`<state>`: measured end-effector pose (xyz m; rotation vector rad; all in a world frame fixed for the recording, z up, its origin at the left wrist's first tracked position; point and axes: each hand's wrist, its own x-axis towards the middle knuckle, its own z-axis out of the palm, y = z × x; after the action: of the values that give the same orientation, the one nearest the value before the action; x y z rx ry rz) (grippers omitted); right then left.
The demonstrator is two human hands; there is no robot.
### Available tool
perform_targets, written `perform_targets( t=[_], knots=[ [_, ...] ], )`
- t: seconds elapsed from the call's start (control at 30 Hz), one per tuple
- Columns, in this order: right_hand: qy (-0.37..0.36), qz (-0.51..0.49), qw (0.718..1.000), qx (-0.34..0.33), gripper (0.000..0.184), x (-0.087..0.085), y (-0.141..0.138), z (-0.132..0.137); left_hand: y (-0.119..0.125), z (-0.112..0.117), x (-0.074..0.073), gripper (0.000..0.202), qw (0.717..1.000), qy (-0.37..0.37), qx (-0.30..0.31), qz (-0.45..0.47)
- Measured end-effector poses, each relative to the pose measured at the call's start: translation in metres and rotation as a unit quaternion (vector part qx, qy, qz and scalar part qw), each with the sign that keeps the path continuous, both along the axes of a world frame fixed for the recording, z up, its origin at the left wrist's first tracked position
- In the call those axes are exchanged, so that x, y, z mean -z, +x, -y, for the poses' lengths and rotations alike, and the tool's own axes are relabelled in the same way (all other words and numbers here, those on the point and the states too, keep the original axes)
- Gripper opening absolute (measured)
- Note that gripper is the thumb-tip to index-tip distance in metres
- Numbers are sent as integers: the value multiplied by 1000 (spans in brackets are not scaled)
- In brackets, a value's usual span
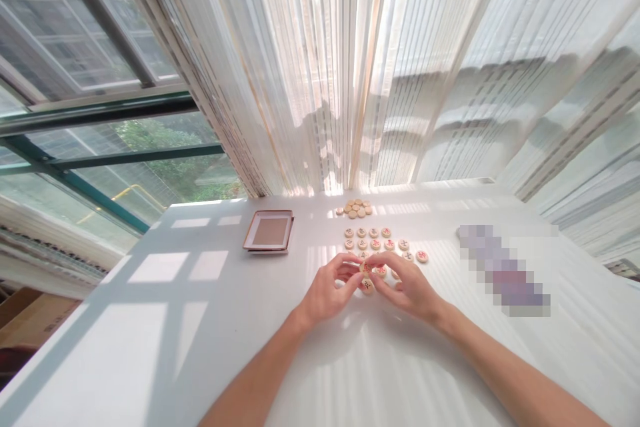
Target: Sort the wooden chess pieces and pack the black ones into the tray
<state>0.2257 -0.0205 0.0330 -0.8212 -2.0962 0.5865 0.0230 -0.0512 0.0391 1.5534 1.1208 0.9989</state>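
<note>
Between the fingertips of my left hand and my right hand is a round wooden xiangqi piece with a red character. Both hands are closed in a pinch on its sides. Just below it lies a piece with a black character, close to both thumbs. Rows of similar pieces with red or black characters, among them a red-marked piece, stretch behind my hands. My fingers hide part of the nearer rows.
On the white table, a loose cluster of pale discs sits behind the rows. A shallow square box lies to the left. At the right is a blurred-out object. Sheer curtains hang along the back edge.
</note>
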Motion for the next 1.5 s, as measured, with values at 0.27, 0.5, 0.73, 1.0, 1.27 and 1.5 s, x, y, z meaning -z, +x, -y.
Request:
perform_targets(
  t=[0.27, 0.5, 0.73, 1.0, 1.27, 1.5],
  knots=[
    [15, -3, 1000, 14, 13, 3, 0, -2, 4, 6, -3, 25, 996, 69, -18, -47],
    [31, -32, 998, 39, 9, 7, -4, -2, 4, 9, 3, 26, 992, 92, -18, -88],
    [26, -21, 999, 22, 11, 9, -3, -2, 6, 6, 0, 22, 994, 80, -25, -68],
    [33, -16, 999, 11, 23, 8, -3, -1, 8, 2, 1, 31, 999, 1, -37, 35],
    [71, -27, 997, 2, 32, 14, -4, -4, 5, -2, 7, 28, 997, -17, -11, 80],
    [87, -34, 995, -33, 34, 9, -6, -2, 9, -2, 9, 27, 994, -23, -31, 100]
  ],
)
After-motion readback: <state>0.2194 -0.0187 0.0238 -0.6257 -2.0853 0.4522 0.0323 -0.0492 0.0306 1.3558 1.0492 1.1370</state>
